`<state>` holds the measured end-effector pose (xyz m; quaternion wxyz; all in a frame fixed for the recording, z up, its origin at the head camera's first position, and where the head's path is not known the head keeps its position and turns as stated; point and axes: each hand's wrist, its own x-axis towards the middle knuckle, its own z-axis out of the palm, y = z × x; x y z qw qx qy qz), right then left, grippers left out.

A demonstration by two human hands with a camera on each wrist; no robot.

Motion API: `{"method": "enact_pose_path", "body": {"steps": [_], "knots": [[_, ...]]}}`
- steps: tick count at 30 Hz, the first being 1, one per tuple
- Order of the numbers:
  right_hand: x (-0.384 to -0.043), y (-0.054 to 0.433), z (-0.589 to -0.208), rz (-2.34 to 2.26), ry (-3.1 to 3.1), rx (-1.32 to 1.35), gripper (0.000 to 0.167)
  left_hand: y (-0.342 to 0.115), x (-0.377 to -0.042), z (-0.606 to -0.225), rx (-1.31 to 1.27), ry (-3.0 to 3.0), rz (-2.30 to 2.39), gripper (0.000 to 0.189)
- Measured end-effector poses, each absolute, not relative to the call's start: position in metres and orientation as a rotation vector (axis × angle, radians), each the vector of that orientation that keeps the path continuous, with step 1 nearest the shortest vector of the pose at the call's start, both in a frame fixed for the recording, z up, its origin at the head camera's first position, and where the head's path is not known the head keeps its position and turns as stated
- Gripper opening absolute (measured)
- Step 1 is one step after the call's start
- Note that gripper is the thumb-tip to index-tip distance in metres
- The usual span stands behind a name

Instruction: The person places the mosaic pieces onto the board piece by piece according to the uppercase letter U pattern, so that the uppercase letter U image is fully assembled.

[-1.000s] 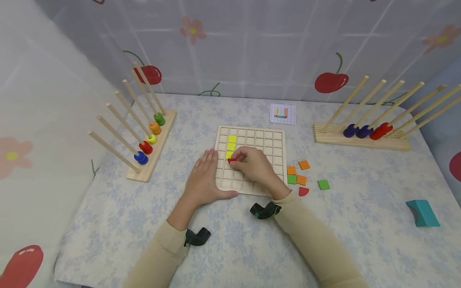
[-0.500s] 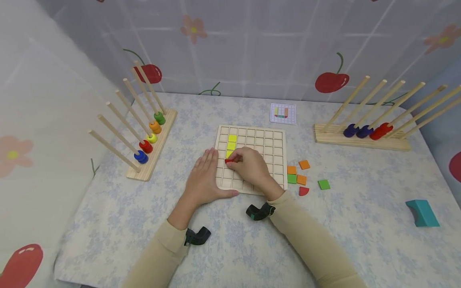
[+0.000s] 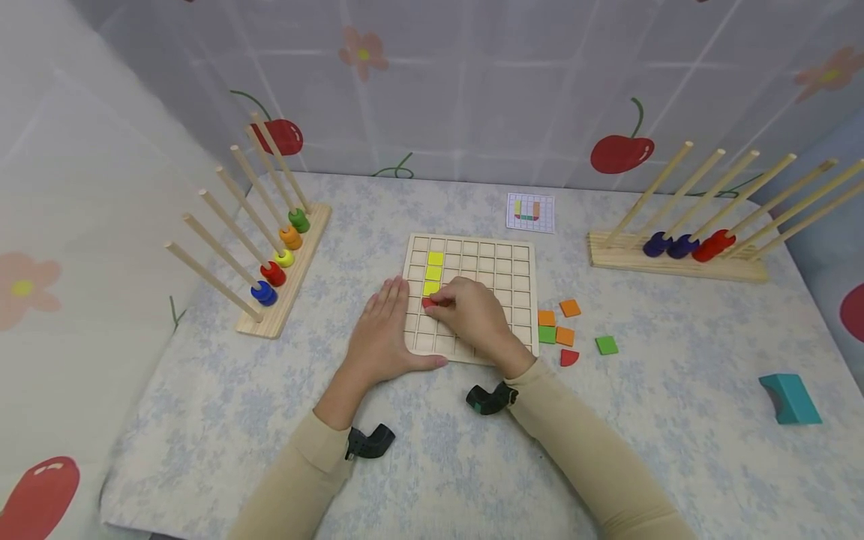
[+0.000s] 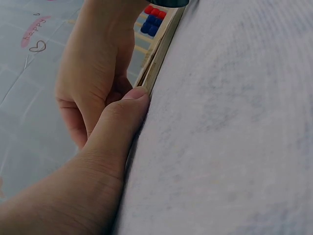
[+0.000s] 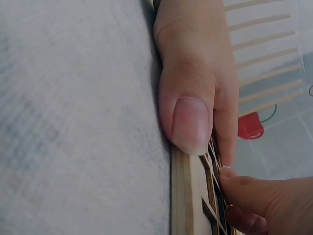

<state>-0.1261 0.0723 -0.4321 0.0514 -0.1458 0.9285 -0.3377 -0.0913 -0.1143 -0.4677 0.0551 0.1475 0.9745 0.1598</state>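
Observation:
A wooden grid board [image 3: 483, 264] lies on the cloth-covered table. My left hand [image 3: 379, 341] rests along its left side with fingers straight, while the left thumb [image 5: 188, 122] presses the near edge. Between thumb and fingertips, my right hand [image 3: 475, 313] pinches a red quarter-round tile [image 3: 428, 302] over a cell in the second column. Three yellow square tiles [image 3: 434, 273] fill cells in a line directly above it. Part of the red tile is hidden by the fingers. In the left wrist view the right hand [image 4: 95, 63] reaches over the board behind the left thumb.
Right of the board lie loose orange tiles [image 3: 570, 308], green tiles [image 3: 607, 345] and another red quarter-round tile [image 3: 570, 358]. A pattern card [image 3: 530, 214] sits behind. Peg stands with beads flank both sides, left [image 3: 297, 270] and right [image 3: 675, 259]. A teal block [image 3: 793, 399] is far right.
My right hand has shifted slightly left with the red tile, bringing it below the lowest yellow tile, of which more now shows. The left hand stays in place.

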Motion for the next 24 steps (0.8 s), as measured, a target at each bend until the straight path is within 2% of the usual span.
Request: {"method": "enact_pose_path", "body": {"steps": [24], "knots": [[-0.1202, 0.0823, -0.4314, -0.925, 2.862, -0.510, 0.019, -0.1135, -0.0918, -0.4674, 0.430, 2.954, 0.504, 0.146]]}}
